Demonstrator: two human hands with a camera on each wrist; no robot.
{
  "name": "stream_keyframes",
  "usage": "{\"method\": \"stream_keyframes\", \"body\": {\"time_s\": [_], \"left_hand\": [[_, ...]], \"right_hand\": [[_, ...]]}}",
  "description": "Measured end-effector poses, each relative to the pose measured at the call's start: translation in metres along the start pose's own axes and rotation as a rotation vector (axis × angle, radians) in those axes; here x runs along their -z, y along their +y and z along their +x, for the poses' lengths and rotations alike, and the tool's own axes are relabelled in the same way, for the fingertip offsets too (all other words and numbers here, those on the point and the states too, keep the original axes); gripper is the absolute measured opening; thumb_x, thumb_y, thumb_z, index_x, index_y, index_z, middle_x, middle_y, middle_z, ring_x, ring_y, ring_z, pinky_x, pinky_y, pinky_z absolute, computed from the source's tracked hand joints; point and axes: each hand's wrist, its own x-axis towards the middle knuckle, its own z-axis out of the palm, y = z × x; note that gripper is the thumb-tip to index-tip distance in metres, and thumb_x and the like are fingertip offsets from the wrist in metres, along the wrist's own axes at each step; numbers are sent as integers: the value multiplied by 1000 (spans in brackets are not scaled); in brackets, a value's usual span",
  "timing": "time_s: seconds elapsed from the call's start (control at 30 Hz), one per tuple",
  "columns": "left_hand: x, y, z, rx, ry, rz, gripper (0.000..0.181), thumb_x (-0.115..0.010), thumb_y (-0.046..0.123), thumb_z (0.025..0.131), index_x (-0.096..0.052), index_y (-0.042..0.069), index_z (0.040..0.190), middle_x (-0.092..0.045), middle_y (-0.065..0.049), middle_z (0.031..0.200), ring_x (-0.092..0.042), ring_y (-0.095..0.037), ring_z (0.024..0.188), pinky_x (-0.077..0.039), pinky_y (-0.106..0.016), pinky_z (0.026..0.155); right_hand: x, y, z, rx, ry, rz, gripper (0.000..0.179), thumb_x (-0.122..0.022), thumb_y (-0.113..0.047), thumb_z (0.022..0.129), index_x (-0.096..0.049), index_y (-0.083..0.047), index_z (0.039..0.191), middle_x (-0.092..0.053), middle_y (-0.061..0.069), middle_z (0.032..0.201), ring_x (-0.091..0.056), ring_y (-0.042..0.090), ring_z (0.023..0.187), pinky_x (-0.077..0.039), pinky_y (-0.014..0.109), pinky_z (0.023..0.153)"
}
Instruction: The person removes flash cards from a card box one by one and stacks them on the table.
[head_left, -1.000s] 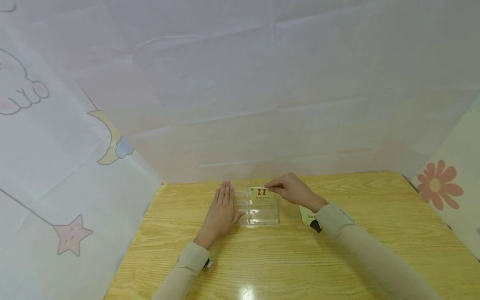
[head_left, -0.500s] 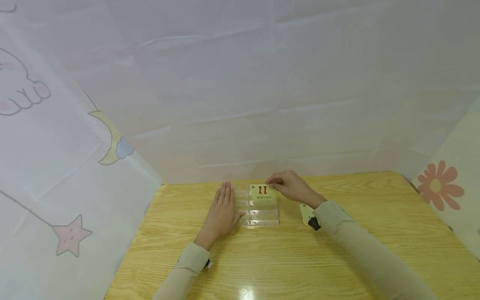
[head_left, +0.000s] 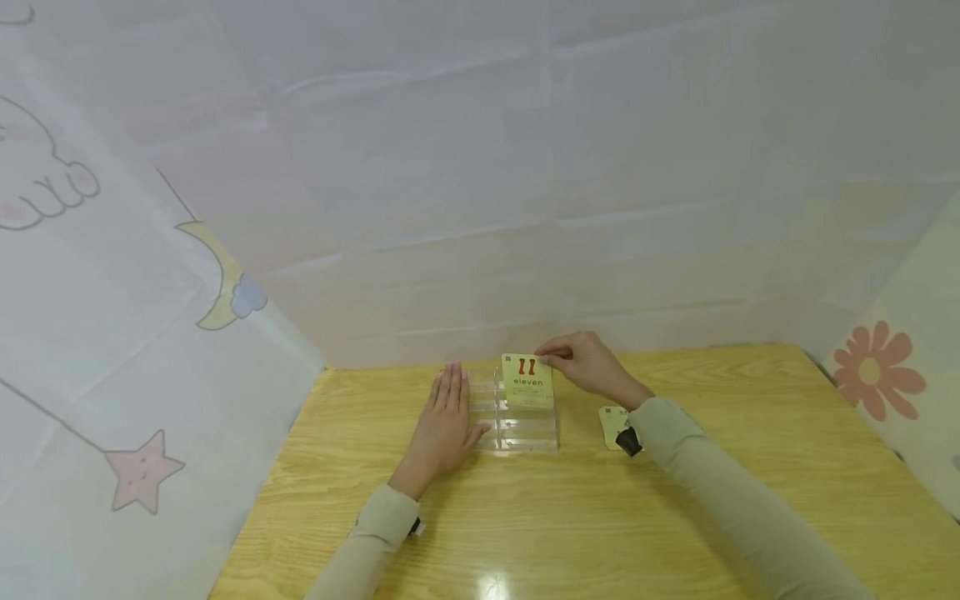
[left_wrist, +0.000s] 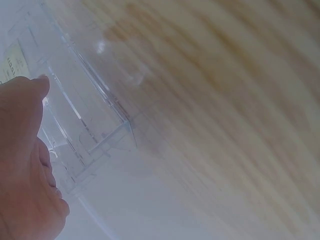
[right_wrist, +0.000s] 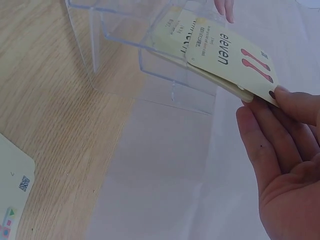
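Observation:
In the head view my right hand (head_left: 592,367) pinches the upper right corner of a pale yellow card (head_left: 527,379) printed "11 eleven". The card tilts up at the right half of a clear plastic tiered card holder (head_left: 528,435). More pale cards (right_wrist: 170,29) lie in the holder right behind the eleven card in the right wrist view. Thumb and fingers grip the card's edge there. My left hand (head_left: 442,427) rests flat along the holder's left half, fingers straight, covering part of it. Clear steps of the holder show beside that hand in the left wrist view.
On the wooden table (head_left: 480,517), right of the holder, lies another pale card (head_left: 611,423), partly hidden by a black band at my right wrist. A pale cloth wall (head_left: 420,208) rises just behind the table's back edge, with printed side walls.
My right hand has risen slightly, lifting the eleven card upward so more of its face shows above the holder. My left hand stays in place.

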Motion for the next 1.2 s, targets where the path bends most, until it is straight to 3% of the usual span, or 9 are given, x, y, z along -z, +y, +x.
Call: {"method": "stream_keyframes", "body": {"time_s": [0.17, 0.4, 0.57, 0.7, 0.87, 1.2], "left_hand": [[1, 0, -1, -3, 16, -5, 92, -39, 59, 110, -11, -9, 165, -6, -30, 175, -8, -42, 165, -14, -51, 136], [1, -1, -2, -6, 9, -16, 92, -39, 59, 109, -11, -9, 165, -5, -30, 174, -8, -43, 165, -13, -51, 136], [0, -2, -1, 1, 4, -9, 92, -35, 61, 110, -8, -8, 165, -3, -29, 174, -4, -42, 165, -9, -50, 136], [0, -3, -1, 4, -6, -5, 93, -33, 62, 110, -6, -8, 165, 3, -28, 174, -1, -41, 165, -7, -50, 136], [1, -2, 0, -1, 1, 3, 93, -37, 61, 109, -9, -8, 165, -3, -29, 175, -4, -42, 165, -10, -51, 136], [2, -2, -1, -4, 6, -3, 92, -39, 59, 110, -10, -9, 164, -4, -29, 175, -5, -41, 166, -11, -52, 137]], "right_hand": [[0, 1, 1, -22, 0, 29, 24, -67, -16, 104, -78, -7, 123, -78, 14, 124, -78, 27, 107, -57, 29, 77], [2, 1, -4, -29, 15, 48, 23, -69, -17, 103, -79, -11, 123, -78, 13, 124, -78, 27, 108, -63, 35, 82], [9, 0, -7, -27, 23, 67, 24, -68, -18, 103, -79, -12, 124, -79, 13, 123, -79, 27, 101, -61, 33, 76], [15, 0, -9, -42, 17, 137, 26, -67, -18, 104, -77, -9, 127, -78, 17, 124, -79, 27, 101, -65, 32, 82], [21, 1, -10, -103, -22, 284, 30, -66, -14, 104, -73, -1, 130, -74, 24, 129, -79, 32, 105, -66, 33, 88], [23, 2, -16, -165, -32, 373, 31, -69, -12, 102, -73, 2, 129, -75, 26, 125, -81, 25, 101, -67, 36, 87]]}}
